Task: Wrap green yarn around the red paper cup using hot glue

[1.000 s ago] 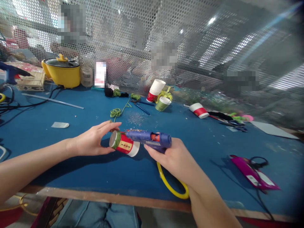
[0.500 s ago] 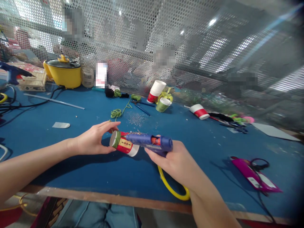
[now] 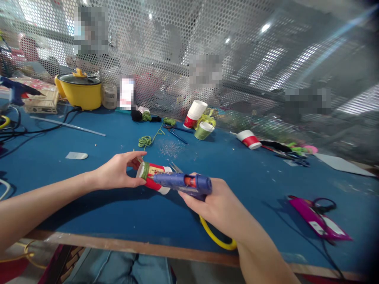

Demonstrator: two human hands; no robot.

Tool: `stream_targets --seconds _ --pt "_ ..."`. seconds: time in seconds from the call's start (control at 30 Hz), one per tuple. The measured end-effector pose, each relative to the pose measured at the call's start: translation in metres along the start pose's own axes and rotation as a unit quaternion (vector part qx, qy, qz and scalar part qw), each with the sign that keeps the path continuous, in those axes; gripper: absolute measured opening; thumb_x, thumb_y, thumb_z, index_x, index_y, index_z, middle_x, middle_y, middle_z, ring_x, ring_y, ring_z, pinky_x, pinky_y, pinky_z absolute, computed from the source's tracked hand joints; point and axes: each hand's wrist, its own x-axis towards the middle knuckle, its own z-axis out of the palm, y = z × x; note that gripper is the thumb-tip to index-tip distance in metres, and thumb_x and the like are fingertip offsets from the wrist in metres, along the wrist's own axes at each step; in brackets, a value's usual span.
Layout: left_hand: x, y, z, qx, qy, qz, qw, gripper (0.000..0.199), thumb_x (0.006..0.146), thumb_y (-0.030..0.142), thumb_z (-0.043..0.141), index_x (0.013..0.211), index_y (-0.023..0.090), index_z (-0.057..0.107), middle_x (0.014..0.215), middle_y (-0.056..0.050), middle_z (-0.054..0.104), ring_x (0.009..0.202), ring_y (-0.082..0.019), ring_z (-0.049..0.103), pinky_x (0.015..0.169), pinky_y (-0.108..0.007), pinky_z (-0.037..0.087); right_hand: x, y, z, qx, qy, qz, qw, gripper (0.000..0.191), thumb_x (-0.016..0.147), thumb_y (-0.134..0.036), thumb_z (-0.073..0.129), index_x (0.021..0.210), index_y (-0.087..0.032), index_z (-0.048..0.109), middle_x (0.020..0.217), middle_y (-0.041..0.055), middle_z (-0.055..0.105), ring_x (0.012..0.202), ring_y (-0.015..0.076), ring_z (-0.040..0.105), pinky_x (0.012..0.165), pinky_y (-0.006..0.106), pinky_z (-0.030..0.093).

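My left hand grips the rim end of a red and white paper cup that lies on its side. Green yarn is wound around the cup near that end, and a strand runs back to a loose green coil on the table. In my right hand is a blue hot glue gun, its nozzle at the edge of the wound yarn. An orange part shows in the gun's body. Metal blade tips poke out behind the gun, and a yellow loop hangs below my right hand.
Stacked paper cups, a green-wrapped cup and a tipped cup stand along the mesh panel. A yellow electric pot and another glue gun are at left. A purple packet with a cable lies at right.
The glue gun has moved slightly left and down along the cup, its nozzle now lower on the yarn band. Blade tips have come into view behind it. My left hand keeps its hold.
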Motion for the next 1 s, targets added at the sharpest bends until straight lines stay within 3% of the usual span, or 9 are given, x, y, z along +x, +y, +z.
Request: stream_targets --seconds 0.23,0.47,0.77,0.9,1.0 --pt "-0.001 0.000 -0.002 0.080 0.008 0.092 0.992 0.068 0.067 0.028 0.066 0.127 0.011 0.039 0.106 -0.011 0.060 0.089 -0.019 0.060 0.082 -0.034 0.051 0.004 0.006 0.000 -0.016 0.032 0.004 0.999 0.014 0.076 -0.027 0.055 0.067 -0.017 0.059 0.062 0.0000 0.062 0.056 0.0136 0.055 0.055 0.024 0.044" --pt "-0.004 0.001 -0.003 0.153 0.003 0.182 0.971 0.069 0.073 0.026 0.064 0.133 0.016 0.031 0.109 -0.011 0.057 0.096 -0.021 0.058 0.086 -0.035 0.048 0.007 0.010 0.001 -0.039 0.051 -0.003 0.998 0.018 0.076 -0.029 0.055 0.064 -0.016 0.059 0.059 0.0008 0.062 0.054 0.0134 0.054 0.055 0.025 0.045" --pt "-0.005 0.003 -0.004 0.171 -0.013 0.183 0.968 0.073 0.075 0.025 0.062 0.137 0.019 0.023 0.112 -0.011 0.055 0.101 -0.021 0.055 0.089 -0.036 0.047 0.013 0.006 -0.001 0.009 0.062 0.037 0.997 0.018 0.074 -0.030 0.058 0.063 -0.016 0.060 0.059 0.0009 0.063 0.055 0.0146 0.057 0.052 0.024 0.044" --pt "-0.003 0.000 -0.003 0.164 0.001 0.169 0.972 0.074 0.072 0.024 0.064 0.135 0.018 0.026 0.110 -0.010 0.056 0.097 -0.021 0.057 0.088 -0.036 0.047 0.019 0.016 -0.005 0.135 0.026 0.096 0.986 0.025 0.074 -0.037 0.058 0.065 -0.014 0.058 0.047 -0.0019 0.053 0.043 0.0110 0.049 0.045 0.024 0.042" --pt "-0.001 -0.001 -0.002 0.155 0.014 0.159 0.975 0.073 0.070 0.025 0.064 0.134 0.018 0.029 0.107 -0.010 0.058 0.094 -0.021 0.059 0.086 -0.036 0.049 0.030 0.029 -0.013 0.208 0.062 0.125 0.968 0.024 0.071 -0.036 0.062 0.074 -0.013 0.058 0.052 -0.0012 0.055 0.045 0.0097 0.050 0.045 0.023 0.042"
